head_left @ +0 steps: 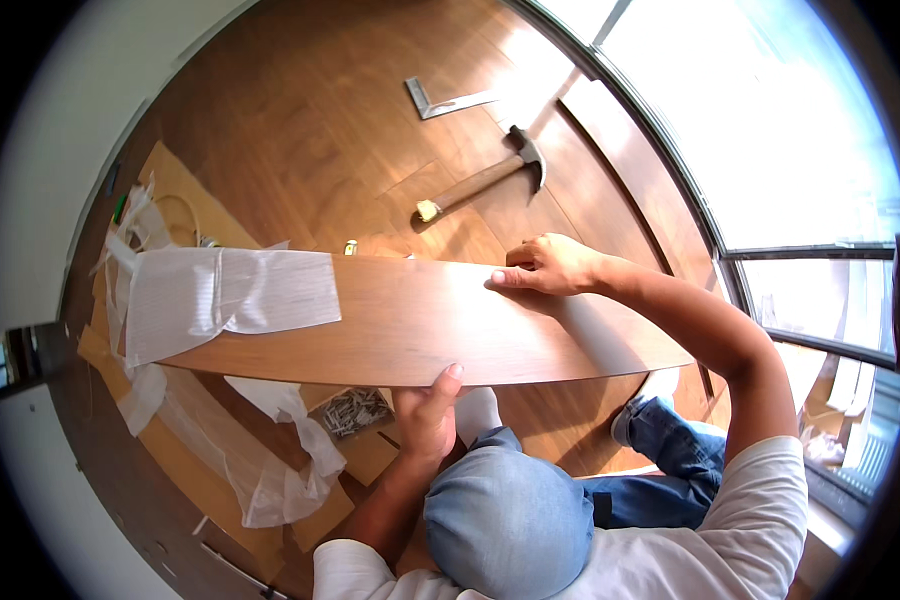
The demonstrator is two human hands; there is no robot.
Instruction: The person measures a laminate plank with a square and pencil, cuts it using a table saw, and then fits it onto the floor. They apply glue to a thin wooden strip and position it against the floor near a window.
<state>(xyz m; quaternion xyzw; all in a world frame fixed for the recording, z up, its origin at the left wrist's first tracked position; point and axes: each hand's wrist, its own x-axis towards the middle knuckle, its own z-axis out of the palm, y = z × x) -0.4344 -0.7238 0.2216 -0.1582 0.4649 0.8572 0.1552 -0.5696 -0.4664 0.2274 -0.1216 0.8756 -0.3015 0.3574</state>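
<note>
A long wood-grain board (420, 320) spans the view in front of me, held above the floor. My left hand (430, 415) grips its near edge, thumb on top and the other fingers hidden beneath. At the far edge, right of the middle, my right hand (550, 265) is closed on the board with its thumb on the upper face; some fingertips are out of sight. White foam wrapping (235, 295) covers the board's left end. Sunlight glares on its middle, and a shadow crosses it beneath my right forearm.
Beyond the board, a claw hammer (485, 180) and a metal square (445, 103) lie on the wooden floor. Small metal fasteners (350, 412) fill a container below the board. Loose clear and white wrapping (280, 495) and cardboard (185, 190) lie at left. Tall windows (760, 130) stand at right.
</note>
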